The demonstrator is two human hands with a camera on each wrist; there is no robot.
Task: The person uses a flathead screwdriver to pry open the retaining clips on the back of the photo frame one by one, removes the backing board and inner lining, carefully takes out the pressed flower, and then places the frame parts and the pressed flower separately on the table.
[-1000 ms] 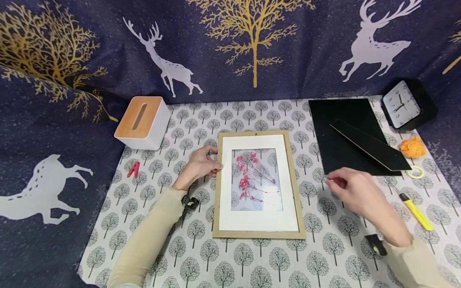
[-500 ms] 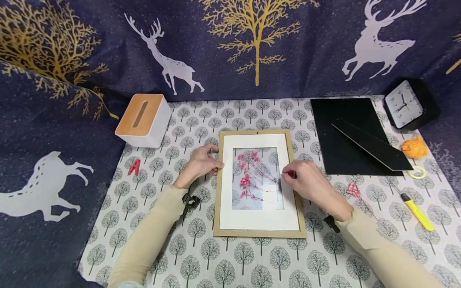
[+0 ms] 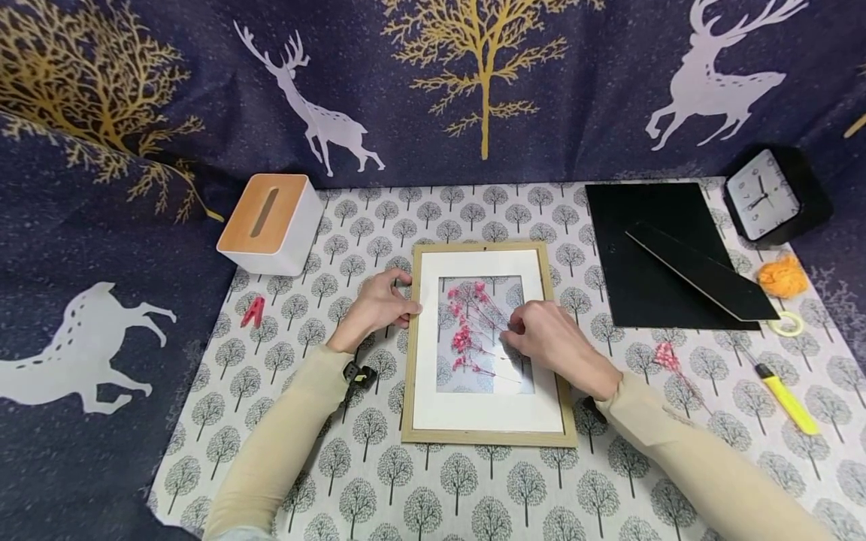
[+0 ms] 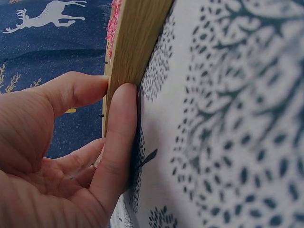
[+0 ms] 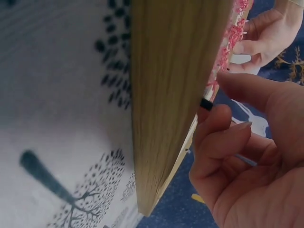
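A light wooden picture frame (image 3: 494,436) with a white mat (image 3: 476,415) lies flat on the patterned cloth. Pink dried flowers (image 3: 461,338) lie in its window, blooms to the left and thin stems to the right. My left hand (image 3: 383,302) pinches the frame's left side, thumb on top and a finger along the outer edge (image 4: 122,114). Over the frame's right side, my right hand (image 3: 546,334) has bent fingers, with thumb and index tips at the stem ends. In the right wrist view the thumb (image 5: 254,90) stands a little apart from the index; I cannot tell whether a stem is between them.
One pink dried flower sprig (image 3: 666,357) lies right of the frame, near a yellow-handled screwdriver (image 3: 790,404). Behind are a black backing board (image 3: 639,263) with its stand (image 3: 704,270), orange yarn (image 3: 782,277), a tape ring (image 3: 787,324) and a clock (image 3: 763,197). A tissue box (image 3: 271,222) and red clip (image 3: 253,312) sit left.
My right hand has moved left from the table beside the backing board to the stem ends inside the frame, uncovering the loose sprig. My left hand stays on the frame.
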